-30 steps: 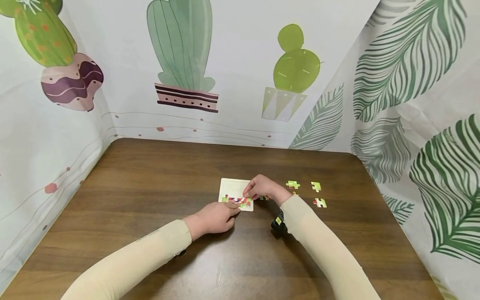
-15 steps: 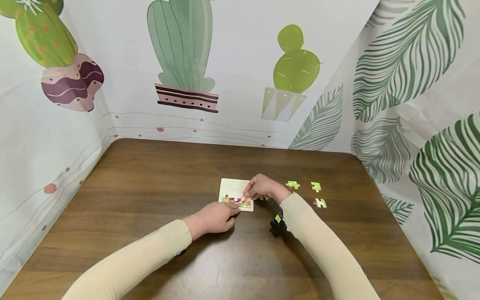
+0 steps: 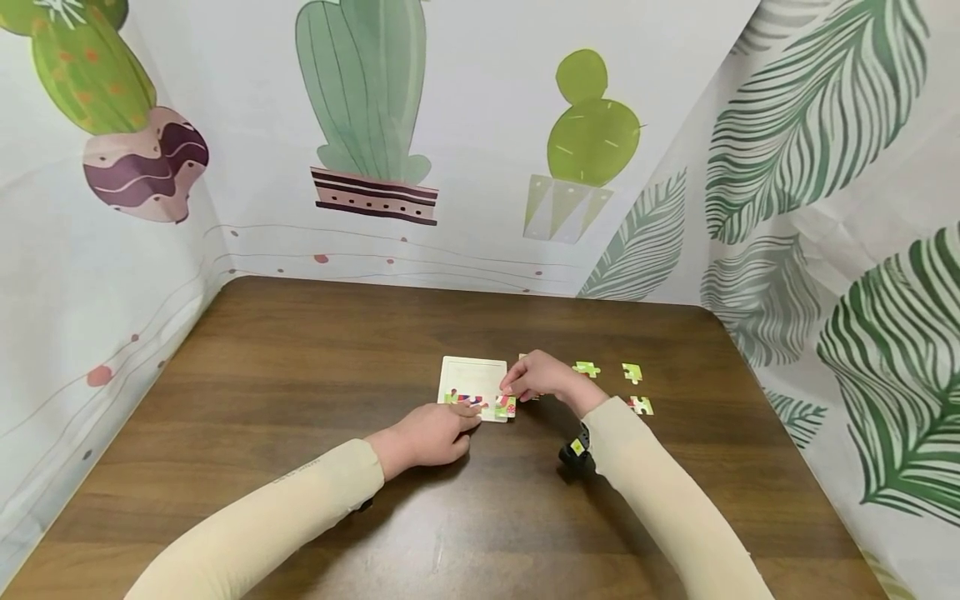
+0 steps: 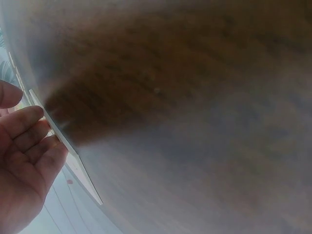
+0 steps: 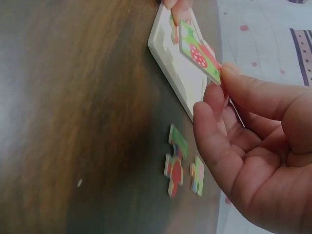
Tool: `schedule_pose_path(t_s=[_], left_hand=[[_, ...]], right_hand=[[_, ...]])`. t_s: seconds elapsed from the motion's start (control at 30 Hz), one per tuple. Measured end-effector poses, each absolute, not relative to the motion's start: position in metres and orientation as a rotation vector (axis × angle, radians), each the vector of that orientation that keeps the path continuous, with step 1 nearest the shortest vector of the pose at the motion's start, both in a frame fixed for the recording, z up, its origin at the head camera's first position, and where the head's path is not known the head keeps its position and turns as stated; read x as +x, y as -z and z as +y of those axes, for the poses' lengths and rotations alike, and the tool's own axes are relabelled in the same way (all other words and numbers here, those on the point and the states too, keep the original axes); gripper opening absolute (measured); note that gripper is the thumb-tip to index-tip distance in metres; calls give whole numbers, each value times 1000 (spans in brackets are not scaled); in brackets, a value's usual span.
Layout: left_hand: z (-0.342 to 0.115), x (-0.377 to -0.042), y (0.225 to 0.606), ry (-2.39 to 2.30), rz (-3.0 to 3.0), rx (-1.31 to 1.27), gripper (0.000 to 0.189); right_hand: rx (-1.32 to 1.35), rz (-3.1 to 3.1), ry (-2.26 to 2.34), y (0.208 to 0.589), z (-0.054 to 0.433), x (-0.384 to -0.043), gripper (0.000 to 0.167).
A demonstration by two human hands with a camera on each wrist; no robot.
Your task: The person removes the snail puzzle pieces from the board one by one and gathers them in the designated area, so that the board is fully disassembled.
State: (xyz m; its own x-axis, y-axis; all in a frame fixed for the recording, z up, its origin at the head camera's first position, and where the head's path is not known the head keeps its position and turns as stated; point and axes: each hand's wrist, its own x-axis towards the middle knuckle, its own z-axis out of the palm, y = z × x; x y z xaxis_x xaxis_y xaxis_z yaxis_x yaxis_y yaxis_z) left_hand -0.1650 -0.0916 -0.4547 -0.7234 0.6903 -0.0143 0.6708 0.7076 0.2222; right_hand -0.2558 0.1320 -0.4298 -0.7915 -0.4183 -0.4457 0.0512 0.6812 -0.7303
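Observation:
A small white puzzle tray [image 3: 472, 372] lies mid-table, with colourful pieces [image 3: 469, 400] along its near side. My left hand [image 3: 427, 435] rests at the tray's near edge, its extended fingertips on these pieces. In the left wrist view, the fingers [image 4: 51, 163] lie along the tray's edge [image 4: 87, 183]. Thumb and fingertips of my right hand [image 3: 542, 375] pinch a green jigsaw piece [image 5: 197, 51] with a red, white-dotted shape. That piece is tilted and overlaps the tray's right edge in the head view.
Loose jigsaw pieces lie right of the tray: a green one [image 3: 587, 368], another green one [image 3: 632, 373] and a red-and-green one [image 3: 641, 406]. Several more, including a red one [image 5: 174, 174], show below the right hand in the right wrist view. Patterned cloth [image 3: 480, 150] hangs behind the table.
My right hand has moved a little right, drawing the pinched piece away from the others at the tray's near right corner. The left hand has stayed in place.

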Motion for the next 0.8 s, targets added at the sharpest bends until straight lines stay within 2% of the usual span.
schedule_pose_path(t_s=[0.8], left_hand=[[-92, -163, 454, -305, 2825, 1127, 40]], right_hand=[[-270, 2315, 1158, 423, 236, -221, 24]])
